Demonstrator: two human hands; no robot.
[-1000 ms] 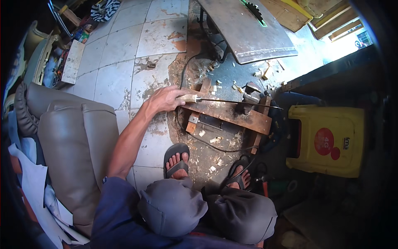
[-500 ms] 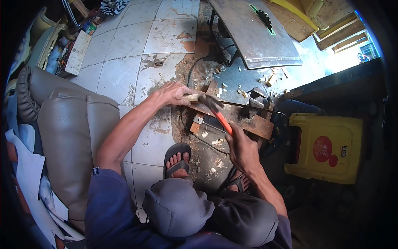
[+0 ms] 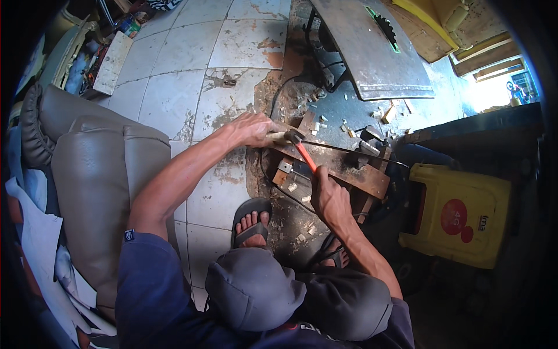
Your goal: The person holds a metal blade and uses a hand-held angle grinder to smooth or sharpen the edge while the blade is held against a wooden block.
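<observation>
My left hand (image 3: pixel 253 131) grips the pale wooden handle (image 3: pixel 278 136) of a long, thin dark metal tool (image 3: pixel 340 148), perhaps a file or blade, lying across a worn wooden board (image 3: pixel 365 181). My right hand (image 3: pixel 331 200) is wrapped round the orange-red grip of a hammer (image 3: pixel 305 152). The hammer's dark head (image 3: pixel 294 137) is at the junction of the pale handle and the metal; whether it touches is unclear. A dark metal block (image 3: pixel 361 160) sits on the board's right part, with wood pieces and a small metal fitting (image 3: pixel 285 167) around it.
A metal saw table with blade (image 3: pixel 383 70) stands ahead. A yellow plastic chair or stool (image 3: pixel 482 215) is at right, a grey padded seat (image 3: pixel 93 198) at left. A cable (image 3: pixel 276 99) and wood scraps lie on the cracked tile floor. Wooden furniture (image 3: pixel 476 29) is at upper right.
Since a second ago my right hand has entered from the lower right holding the hammer, whose head has come to the pale handle. My left hand keeps its grip, shifted slightly in view.
</observation>
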